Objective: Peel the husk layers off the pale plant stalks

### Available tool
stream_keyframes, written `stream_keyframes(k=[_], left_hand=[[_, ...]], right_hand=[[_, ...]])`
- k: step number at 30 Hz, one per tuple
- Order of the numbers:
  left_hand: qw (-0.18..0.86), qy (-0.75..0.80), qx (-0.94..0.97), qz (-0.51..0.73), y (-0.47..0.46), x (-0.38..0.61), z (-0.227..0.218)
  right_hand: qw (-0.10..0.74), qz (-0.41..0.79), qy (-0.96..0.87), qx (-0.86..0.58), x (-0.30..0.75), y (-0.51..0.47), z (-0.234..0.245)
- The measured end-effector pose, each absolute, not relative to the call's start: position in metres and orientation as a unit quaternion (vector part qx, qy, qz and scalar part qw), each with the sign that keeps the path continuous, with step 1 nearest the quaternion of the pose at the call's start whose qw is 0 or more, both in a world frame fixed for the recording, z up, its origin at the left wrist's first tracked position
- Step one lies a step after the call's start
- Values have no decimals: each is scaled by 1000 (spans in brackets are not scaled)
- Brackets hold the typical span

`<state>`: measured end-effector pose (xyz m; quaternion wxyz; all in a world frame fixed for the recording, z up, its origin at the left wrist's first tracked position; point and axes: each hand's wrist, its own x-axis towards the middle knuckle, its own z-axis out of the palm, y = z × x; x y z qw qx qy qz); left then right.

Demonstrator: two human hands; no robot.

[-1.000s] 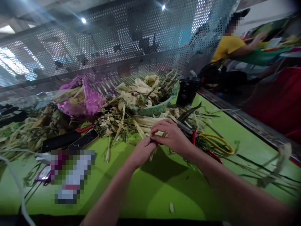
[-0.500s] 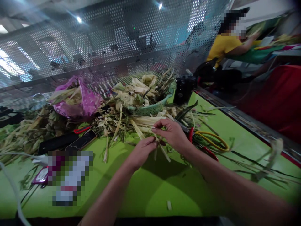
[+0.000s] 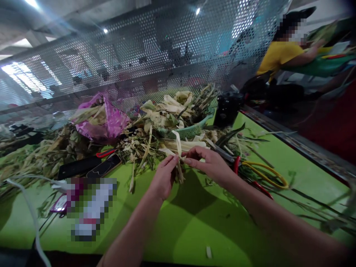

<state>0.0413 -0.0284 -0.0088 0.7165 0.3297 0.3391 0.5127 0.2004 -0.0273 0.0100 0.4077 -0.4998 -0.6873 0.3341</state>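
Pale dried husk strips are pinched in my fingers above the green table. One strip stands up in a bent loop, and shorter ends hang below. My left hand is closed on the lower part of the strips. Close beside it, the thumb and fingers of my right hand pinch the strips near where they cross. Behind my hands lie more flat husk pieces. A tool with red handles and a yellow loop lie right of my right hand.
A green basket heaped with dried husks stands behind, beside a pink plastic bag and a dark container. At left lie a phone, a red-handled tool and a white cable. A person in yellow sits far right.
My hands have drawn closer together, and the left hand has turned more upright. A husk strip now stands up in a loop above my fingers. The view has shifted slightly left.
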Motion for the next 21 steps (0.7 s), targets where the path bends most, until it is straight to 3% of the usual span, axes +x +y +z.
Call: stream_keyframes(k=[4, 13, 21], left_hand=[[717, 348, 327, 509, -29, 40, -7], [692, 381, 346, 507, -31, 39, -5], [698, 365, 281, 548, -34, 40, 1]], right_hand=[[405, 358, -701, -464, 201, -25, 7], [368, 259, -755, -477, 200, -28, 12], [373, 265, -745, -485, 197, -29, 14]])
